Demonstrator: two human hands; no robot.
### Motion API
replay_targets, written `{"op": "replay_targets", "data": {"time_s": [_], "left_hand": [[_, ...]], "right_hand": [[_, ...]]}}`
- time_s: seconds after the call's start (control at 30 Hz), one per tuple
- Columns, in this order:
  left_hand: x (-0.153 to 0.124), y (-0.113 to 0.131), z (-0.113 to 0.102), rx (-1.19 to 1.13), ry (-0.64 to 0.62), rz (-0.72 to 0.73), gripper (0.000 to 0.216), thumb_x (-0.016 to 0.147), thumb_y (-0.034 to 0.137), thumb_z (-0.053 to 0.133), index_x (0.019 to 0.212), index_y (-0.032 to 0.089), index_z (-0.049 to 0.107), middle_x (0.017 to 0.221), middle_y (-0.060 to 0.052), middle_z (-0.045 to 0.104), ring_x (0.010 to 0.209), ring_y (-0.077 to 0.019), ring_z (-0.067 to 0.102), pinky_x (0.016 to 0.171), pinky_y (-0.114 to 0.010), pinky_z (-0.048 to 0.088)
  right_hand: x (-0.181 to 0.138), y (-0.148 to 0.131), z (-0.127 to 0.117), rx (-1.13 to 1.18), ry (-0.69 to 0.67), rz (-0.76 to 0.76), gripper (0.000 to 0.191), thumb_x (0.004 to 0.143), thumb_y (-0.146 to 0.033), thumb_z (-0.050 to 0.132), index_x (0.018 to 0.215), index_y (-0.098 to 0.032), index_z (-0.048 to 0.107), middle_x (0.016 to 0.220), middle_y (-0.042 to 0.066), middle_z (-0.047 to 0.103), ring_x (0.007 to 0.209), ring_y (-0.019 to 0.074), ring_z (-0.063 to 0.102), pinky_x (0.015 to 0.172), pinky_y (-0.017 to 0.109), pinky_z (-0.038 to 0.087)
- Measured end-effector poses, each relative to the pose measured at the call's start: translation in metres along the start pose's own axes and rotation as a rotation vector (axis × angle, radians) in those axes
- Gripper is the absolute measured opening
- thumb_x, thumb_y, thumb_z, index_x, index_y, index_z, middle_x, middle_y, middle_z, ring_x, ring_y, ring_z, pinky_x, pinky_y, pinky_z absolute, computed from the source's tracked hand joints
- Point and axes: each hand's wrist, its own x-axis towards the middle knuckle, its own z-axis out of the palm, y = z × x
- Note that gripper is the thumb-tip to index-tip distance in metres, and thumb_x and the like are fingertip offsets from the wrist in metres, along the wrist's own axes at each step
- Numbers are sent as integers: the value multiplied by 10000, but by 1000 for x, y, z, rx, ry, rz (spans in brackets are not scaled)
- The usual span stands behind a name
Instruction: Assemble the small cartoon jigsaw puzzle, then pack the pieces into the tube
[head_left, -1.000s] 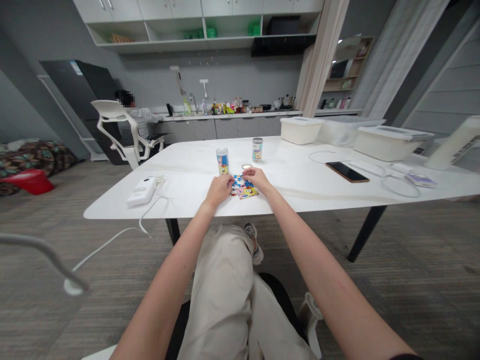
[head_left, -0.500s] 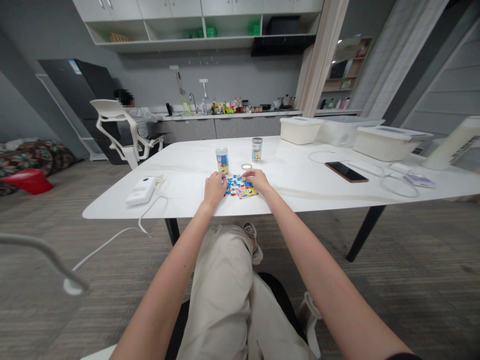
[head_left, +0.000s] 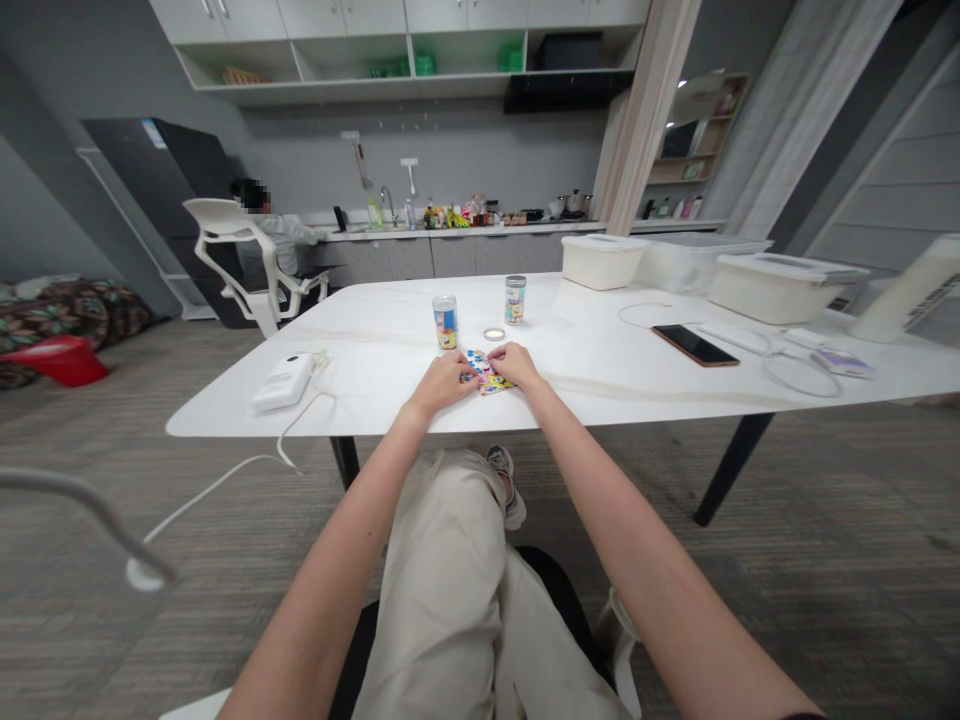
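Item, on the white table (head_left: 375, 325), close to the near edge and between the two hands: one small cluster of jigsaw pieces (head_left: 489, 378), blue and white toward the far side, yellow and pink toward the near side; how many, and which are joined, I cannot tell from my end. Handling, as I judge it: very light, thin, stiff like card, apt to slide on the smooth top; any joined part likely parts or buckles if lifted by one corner. Best hold, to my mind: a loose piece by its opposite edges between thumb and fingertip, a joined part pressed flat and steadied from both sides. Item, left hand (head_left: 444, 381): palm down, fingers partly bent, tips at the cluster's left edge; whether they pinch a piece or only rest on it, I cannot tell. Item, right hand (head_left: 516, 362): fingers curled inward and fairly close together, tips at the cluster's right side; again I cannot tell whether a piece sits between them. Item, left can (head_left: 445, 324), upright just beyond the left hand, clear-walled at the top, with a coloured print. Item, right can (head_left: 514, 300), upright, farther back, with a grey top. Item, ring-like lid (head_left: 493, 334), flat on the table between the cans and the cluster.
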Motion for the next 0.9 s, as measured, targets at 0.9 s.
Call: {"op": "replay_targets", "data": {"time_s": [0.9], "left_hand": [[1,3,-3,-26,-23,-27,314,878,327,530,1076,165,713,1068,-103,700,1008,-240,638,920,-359,493]], "right_hand": [[-3,-6,-3,-42,-78,-42,152,782,-137,652,884,-184,753,893,29,761,812,137,681,769,227,504]]}}
